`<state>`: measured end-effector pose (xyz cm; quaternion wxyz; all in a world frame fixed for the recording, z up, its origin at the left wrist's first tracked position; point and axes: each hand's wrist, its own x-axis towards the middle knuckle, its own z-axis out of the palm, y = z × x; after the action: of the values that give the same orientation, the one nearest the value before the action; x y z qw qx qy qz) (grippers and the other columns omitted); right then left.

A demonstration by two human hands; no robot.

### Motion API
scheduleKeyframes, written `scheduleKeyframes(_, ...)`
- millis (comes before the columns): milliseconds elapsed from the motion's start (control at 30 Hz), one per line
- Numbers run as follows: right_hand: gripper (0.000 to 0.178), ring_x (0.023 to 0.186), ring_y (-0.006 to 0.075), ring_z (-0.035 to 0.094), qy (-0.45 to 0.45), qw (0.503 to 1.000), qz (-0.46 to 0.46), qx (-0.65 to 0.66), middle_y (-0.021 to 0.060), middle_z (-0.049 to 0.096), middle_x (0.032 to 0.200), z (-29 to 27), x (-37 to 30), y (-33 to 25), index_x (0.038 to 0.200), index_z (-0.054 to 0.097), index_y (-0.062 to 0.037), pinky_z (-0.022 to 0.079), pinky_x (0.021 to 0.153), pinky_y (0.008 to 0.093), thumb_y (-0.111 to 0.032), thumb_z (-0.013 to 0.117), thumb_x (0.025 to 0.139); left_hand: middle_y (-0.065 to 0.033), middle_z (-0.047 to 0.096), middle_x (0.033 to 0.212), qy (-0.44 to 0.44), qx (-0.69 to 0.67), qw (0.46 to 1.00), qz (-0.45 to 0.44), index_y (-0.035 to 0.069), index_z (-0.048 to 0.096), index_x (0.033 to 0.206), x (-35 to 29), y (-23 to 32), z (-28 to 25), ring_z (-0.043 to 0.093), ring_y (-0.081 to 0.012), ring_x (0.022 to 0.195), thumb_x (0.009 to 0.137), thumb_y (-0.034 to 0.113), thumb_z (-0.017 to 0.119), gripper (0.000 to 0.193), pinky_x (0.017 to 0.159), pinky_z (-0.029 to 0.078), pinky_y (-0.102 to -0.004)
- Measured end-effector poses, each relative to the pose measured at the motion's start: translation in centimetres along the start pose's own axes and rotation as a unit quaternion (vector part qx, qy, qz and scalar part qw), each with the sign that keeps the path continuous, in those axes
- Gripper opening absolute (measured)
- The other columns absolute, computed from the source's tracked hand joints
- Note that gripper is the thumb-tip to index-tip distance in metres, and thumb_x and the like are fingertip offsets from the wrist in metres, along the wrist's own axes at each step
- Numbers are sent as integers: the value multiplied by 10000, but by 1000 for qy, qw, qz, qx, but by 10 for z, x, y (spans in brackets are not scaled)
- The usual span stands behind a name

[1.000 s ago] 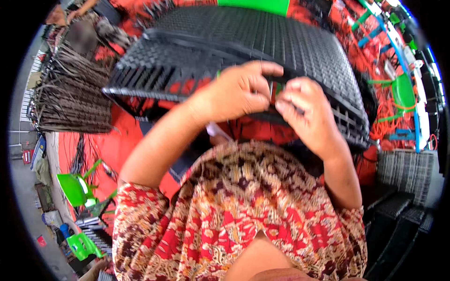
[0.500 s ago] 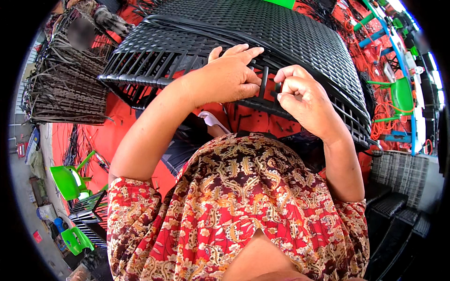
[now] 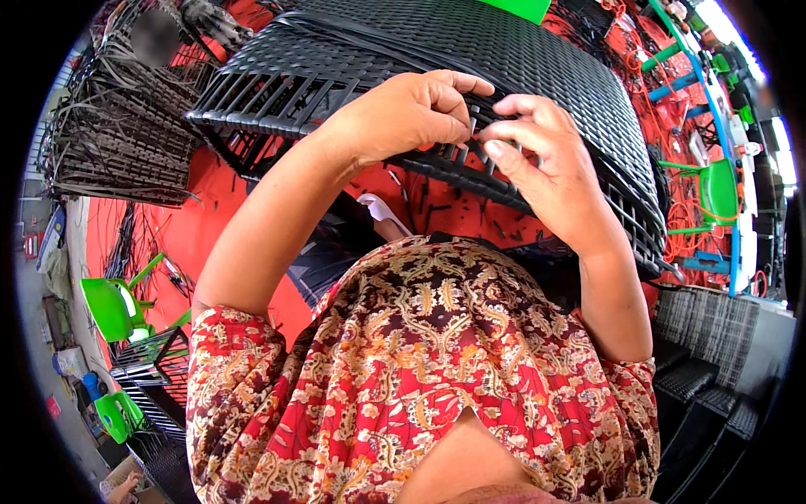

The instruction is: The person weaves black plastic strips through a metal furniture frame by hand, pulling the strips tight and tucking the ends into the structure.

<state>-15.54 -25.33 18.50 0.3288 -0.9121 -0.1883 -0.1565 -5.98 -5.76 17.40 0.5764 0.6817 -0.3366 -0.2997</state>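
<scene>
Head view: black woven furniture piece [image 3: 512,63] spans 11 to 2 o'clock, bare slats on its near side. Left hand [image 3: 411,113], toward 12, half curled, index finger stretched along the piece's edge. Right hand [image 3: 550,160], toward 1, fingers loosely bent, thumb near the fingertips. Slat [image 3: 473,120] stands between them; cannot tell whether either hand grips anything. Brown woven piece [image 3: 117,126] at 10, green chair [image 3: 718,191] just before 3, red floor [image 3: 227,197] below.
</scene>
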Motion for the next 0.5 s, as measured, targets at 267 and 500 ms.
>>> scheduleKeyframes(267,206,1055,272,486,-72,983,80,146,114,553,1148,23,12,8,683,560,-24,392,913,362,-150,659,812,-148,440,1377,73,435,882,166,83,687,845,-19,-14,-33,458,-281,1222,827,205,629,137,990,353,-379)
scheduleKeyframes(500,182,1078,291,479,-99,979,102,148,131,557,1168,11,9,16,675,544,-31,382,938,377,-119,663,781,-150,341,1456,-19,449,891,59,180,722,912,0,-8,-12,307,-321,1339,824,315,618,192,1070,191,-511)
